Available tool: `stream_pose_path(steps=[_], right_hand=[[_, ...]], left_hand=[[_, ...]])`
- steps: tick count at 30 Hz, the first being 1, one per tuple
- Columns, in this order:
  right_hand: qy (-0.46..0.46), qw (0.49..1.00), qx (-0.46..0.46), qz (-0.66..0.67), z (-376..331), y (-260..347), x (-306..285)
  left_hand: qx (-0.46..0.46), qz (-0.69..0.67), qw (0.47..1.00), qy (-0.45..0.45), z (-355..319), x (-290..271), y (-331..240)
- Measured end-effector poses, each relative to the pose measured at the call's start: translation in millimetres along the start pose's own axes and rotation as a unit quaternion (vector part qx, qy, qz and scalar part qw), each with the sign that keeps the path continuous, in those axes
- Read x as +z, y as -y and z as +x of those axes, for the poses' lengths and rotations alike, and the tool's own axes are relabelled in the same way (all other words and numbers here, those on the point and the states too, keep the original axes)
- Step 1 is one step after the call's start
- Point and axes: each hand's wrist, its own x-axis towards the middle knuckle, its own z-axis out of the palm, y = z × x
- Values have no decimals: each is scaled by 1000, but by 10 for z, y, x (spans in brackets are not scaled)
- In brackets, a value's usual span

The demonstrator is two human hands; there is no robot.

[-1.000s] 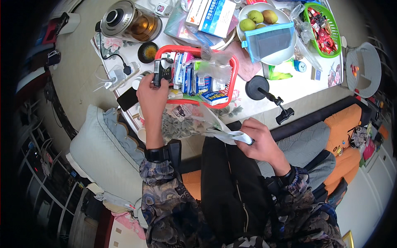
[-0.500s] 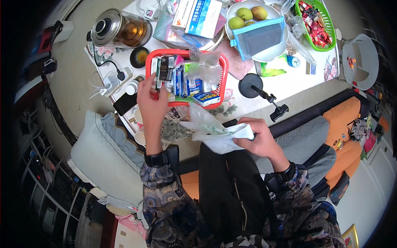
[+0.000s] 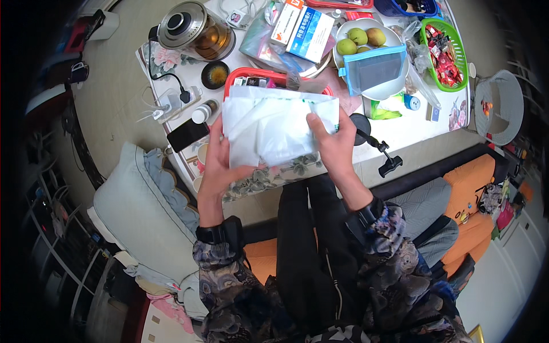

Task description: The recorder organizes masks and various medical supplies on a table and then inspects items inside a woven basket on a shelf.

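A white plastic bag [image 3: 273,127] with faint green print is spread flat between my two hands above the near side of the table. My left hand [image 3: 220,166] grips its left edge, the fingers partly behind it and the thumb along the lower edge. My right hand [image 3: 336,143] holds the right side, thumb on top and the other fingers mostly hidden behind. Beneath and beyond the bag stands a red plastic basket [image 3: 251,72]. Only its far rim and a few small packages show; the bag covers the rest.
Left of the basket are a glass kettle [image 3: 214,46], a power strip [image 3: 171,108], a white-capped bottle [image 3: 201,113] and a black phone [image 3: 187,135]. Medicine boxes [image 3: 310,34], a plate of pears [image 3: 372,88] and a green basket [image 3: 466,66] lie beyond. A black stand [image 3: 389,163] overhangs the table's edge.
My left hand has left the red basket and taken the bag's left edge. My right hand has lifted the bag forward; it is now spread flat over the basket.
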Motion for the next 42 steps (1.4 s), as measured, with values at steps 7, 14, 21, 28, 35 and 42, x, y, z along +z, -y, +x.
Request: stream_pose_path(steps=[7,14,21,28,35,42], right_hand=[[-71,930,-8,-362,51,59,198],[-25,855,20,-517,77,-310,127],[-23,884,18,-467,25,-82,77],[-63,940,-86,-325,-220,-23,-188],[-73,979,-52,-185,-653,-193,-454],[26,977,45,-206,-1079,-665,-527]], left_hand=[[22,384,905,-182,645,-259,247],[37,589,784,-192,641,-144,457],[96,585,778,-208,543,-291,399],[130,399,861,-288,243,-582,277],[151,188,871,-429,-402,-474,343],[48,5,924,-380,-1132,-230,922]])
